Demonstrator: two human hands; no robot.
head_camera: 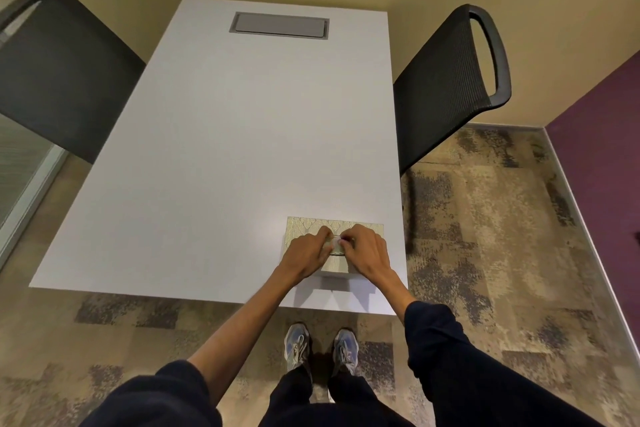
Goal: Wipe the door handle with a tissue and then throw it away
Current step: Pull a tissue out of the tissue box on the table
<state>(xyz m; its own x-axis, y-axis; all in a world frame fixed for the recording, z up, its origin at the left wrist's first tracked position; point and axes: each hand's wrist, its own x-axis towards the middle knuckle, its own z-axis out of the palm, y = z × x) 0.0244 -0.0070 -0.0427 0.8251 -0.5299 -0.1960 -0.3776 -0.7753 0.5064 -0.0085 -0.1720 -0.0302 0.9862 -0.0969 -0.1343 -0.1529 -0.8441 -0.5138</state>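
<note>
Gold-patterned tissue box [363,227] under our left hand [306,255] and right hand [365,253], fingers seemingly pinching a tissue [335,246] at the slot; wiping and binning remain.

Warm, even overhead light; the white desk [221,135] shows no glare. Soft shadows fall near the hands. Wide-angle bending at the edges; slightly soft focus.

- White table [221,149], the landmark.
- Grey hatch [279,26] set in its far end.
- Black chairs left [59,69] and right [446,87] of it.
- Patterned carpet [485,218] beneath.
</note>
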